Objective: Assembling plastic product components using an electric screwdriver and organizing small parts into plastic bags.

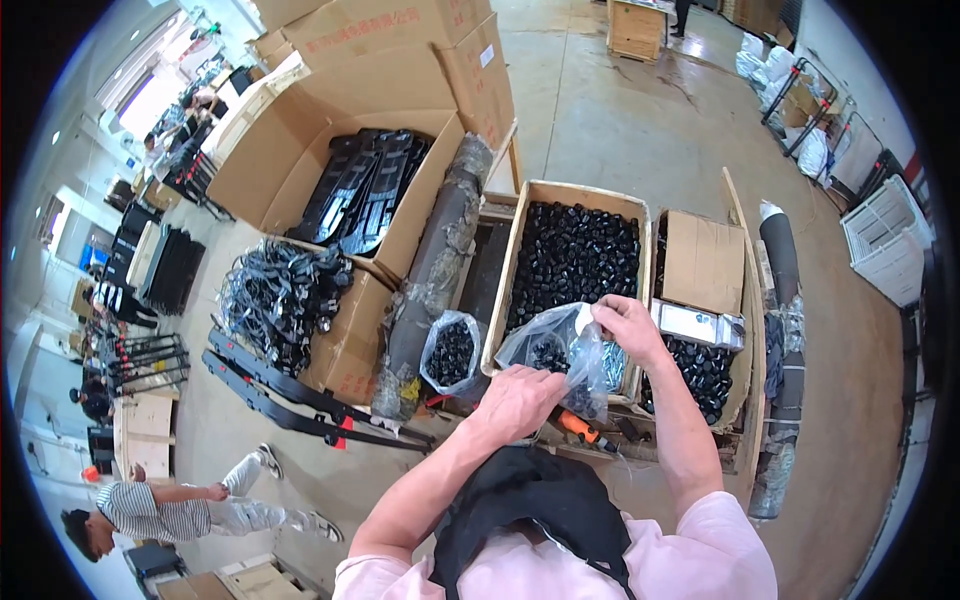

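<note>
A clear plastic bag (520,343) with small black parts inside is stretched between my two hands. My left hand (518,402) grips its near side, fingers curled over the plastic. At the far right edge of the bag, my right hand (626,328) pinches the film between thumb and fingers. The bag lies over the near end of a wooden bin (645,205) full of shiny black caps (572,250). Some silvery parts (612,365) show beside the bag, partly covered by plastic. Just beneath my hands rests an orange-handled tool (578,427).
Left of the bin stands an open bag of black parts (451,354). A long wrapped roll (437,270) borders cartons with black panels (368,190) and tangled cables (285,300). More black caps (692,378) fill a right-hand box. A person in stripes (160,508) walks at left.
</note>
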A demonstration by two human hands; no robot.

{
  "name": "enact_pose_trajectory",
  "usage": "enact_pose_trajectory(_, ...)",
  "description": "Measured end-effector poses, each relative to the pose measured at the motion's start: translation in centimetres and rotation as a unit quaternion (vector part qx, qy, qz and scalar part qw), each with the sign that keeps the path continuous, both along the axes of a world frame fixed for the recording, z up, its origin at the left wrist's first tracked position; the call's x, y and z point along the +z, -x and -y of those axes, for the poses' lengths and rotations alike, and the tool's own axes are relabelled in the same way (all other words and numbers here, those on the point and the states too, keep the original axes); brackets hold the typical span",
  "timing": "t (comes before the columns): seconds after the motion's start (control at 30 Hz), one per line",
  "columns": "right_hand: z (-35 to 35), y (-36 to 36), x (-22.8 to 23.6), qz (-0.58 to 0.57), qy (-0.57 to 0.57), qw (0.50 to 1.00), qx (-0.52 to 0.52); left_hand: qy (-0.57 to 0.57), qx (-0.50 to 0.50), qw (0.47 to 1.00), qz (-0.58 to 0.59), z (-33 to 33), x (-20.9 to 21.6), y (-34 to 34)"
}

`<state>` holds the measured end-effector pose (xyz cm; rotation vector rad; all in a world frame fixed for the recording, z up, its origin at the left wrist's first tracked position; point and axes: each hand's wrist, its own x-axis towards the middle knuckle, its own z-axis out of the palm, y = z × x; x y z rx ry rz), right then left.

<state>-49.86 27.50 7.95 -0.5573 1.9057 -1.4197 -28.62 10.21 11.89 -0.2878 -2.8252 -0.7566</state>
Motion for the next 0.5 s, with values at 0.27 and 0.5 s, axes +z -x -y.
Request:
enact_pose_trajectory(0.27, -3.0, -5.3, -4.5, -0.009, 0.114, 0.987, 0.113, -0.092, 0.164, 0.982, -0.012, 0.1, 2.6, -2.0)
enact_pose_trajectory(0.5, 0.4, -11.0, -9.6, 0.326, 0.193, 0.920, 0.100, -0.216, 0.252, 0.943, 0.007, -1.5, 5.0, -1.2)
